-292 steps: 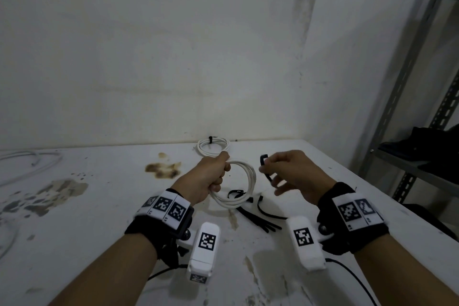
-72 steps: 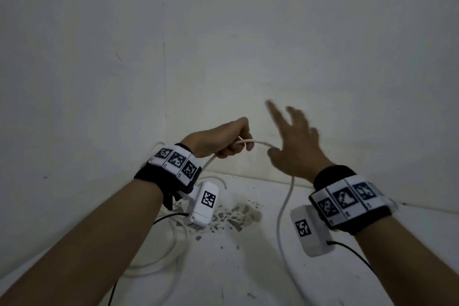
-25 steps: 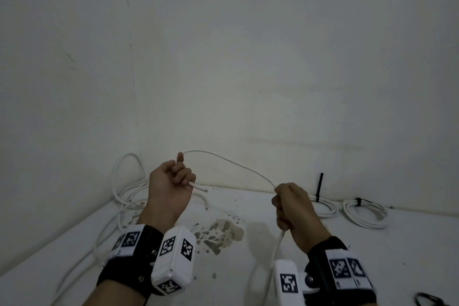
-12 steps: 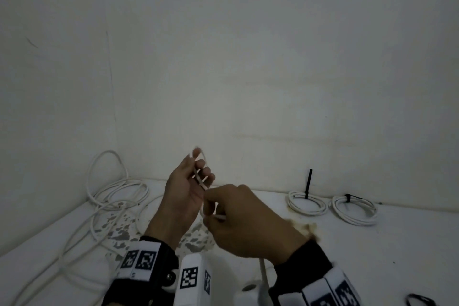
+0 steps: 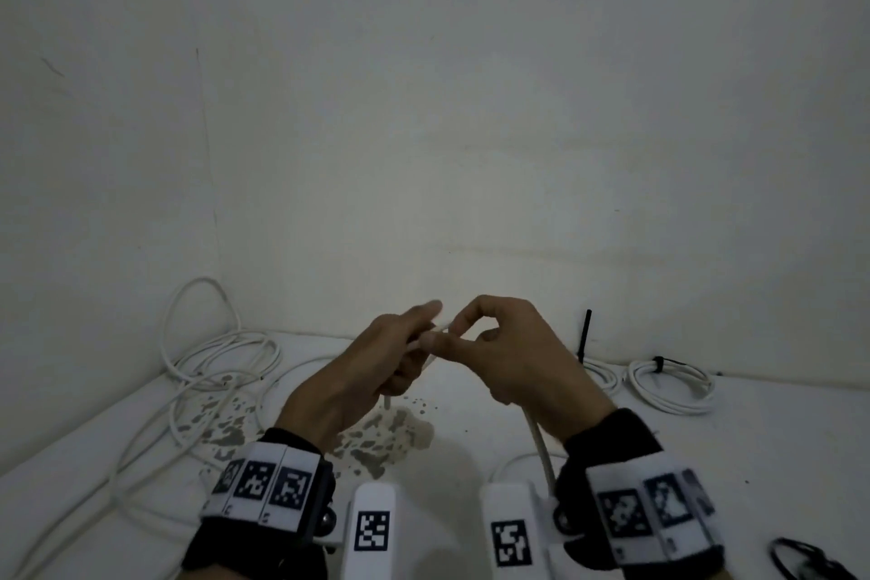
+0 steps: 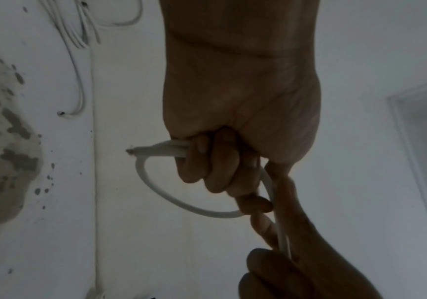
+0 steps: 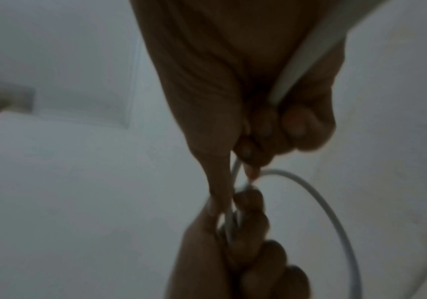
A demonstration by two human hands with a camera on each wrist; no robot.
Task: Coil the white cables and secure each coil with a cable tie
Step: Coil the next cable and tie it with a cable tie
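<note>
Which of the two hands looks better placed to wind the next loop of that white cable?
Probably the right hand. The left hand already grips the cable end and first loop, so it serves as anchor. The right pinches the white cable where its free length trails down, ready to feed more.

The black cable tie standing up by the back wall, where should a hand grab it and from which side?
Pinch the black cable tie on its free upper stem, coming from above or from the front. It stands nearly upright from the tied coil at the wall, so the back is blocked and the base is buried in loops. Both hands hold the white cable, so one must let go first.
</note>
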